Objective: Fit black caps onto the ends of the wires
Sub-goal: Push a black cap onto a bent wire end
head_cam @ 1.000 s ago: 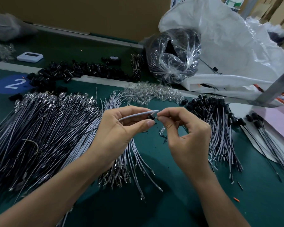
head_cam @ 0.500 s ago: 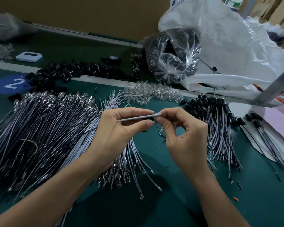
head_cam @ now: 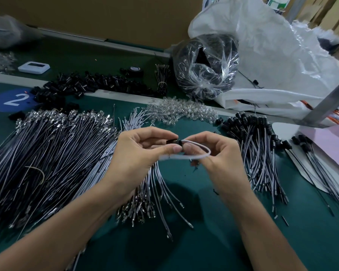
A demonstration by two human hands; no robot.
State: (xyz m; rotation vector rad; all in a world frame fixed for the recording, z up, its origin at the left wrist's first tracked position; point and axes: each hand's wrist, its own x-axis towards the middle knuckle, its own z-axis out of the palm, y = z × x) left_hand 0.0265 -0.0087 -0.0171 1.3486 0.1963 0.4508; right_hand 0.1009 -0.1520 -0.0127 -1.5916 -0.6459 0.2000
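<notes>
Above the green table my left hand (head_cam: 139, 153) pinches a small black cap (head_cam: 171, 142) between thumb and forefinger. My right hand (head_cam: 217, 153) pinches a pale grey wire (head_cam: 202, 155) just beside the cap. The wire loops round my right fingers and runs back left under my left thumb. Cap and wire end meet between my fingertips; the joint itself is hidden. A big heap of uncapped wires (head_cam: 47, 157) lies at the left. Wires with black caps (head_cam: 256, 145) lie at the right. Loose black caps (head_cam: 82, 85) are piled at the back.
Clear small bulbs (head_cam: 180, 112) lie heaped behind my hands. A clear bag of black parts (head_cam: 205, 65) and a large white sack (head_cam: 282, 55) fill the back right. A metal bar (head_cam: 329, 102) slants at the right. A white device (head_cam: 34, 67) and tape roll (head_cam: 135, 71) sit behind.
The wire was straight between both hands; now it is bent into a loop round my right fingers. The black cap now shows in my left fingertips, at the wire's end.
</notes>
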